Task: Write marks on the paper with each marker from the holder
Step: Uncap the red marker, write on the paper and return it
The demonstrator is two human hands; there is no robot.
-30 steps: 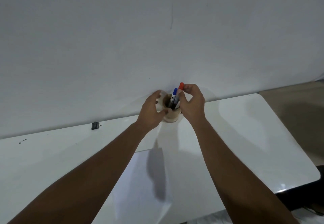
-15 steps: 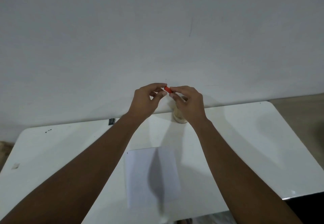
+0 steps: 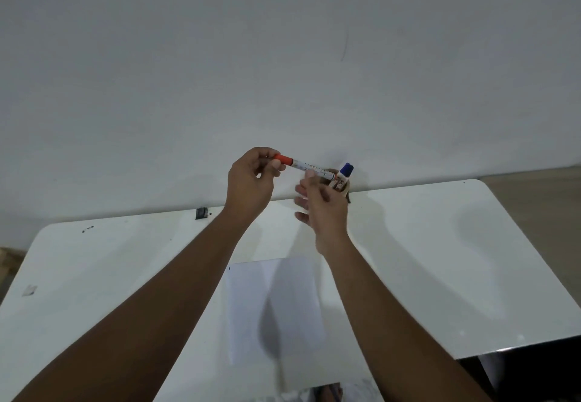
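I hold a red-capped marker (image 3: 306,166) level above the table's far edge. My left hand (image 3: 251,181) pinches its red cap, and my right hand (image 3: 320,200) grips the white barrel. Right behind my right hand stands the round holder (image 3: 343,185), mostly hidden, with a blue-capped marker (image 3: 345,171) sticking up from it. A blank white sheet of paper (image 3: 248,301) lies on the white table (image 3: 440,260) below my forearms, crossed by their shadow.
A white wall rises directly behind the table. A small black object (image 3: 201,213) sits at the table's far edge on the left, with dark specks (image 3: 87,229) further left. The table's right edge drops to the floor.
The red marker has come out of the holder and now lies level between both hands. My left hand left the holder and took the cap. The view has pulled back.
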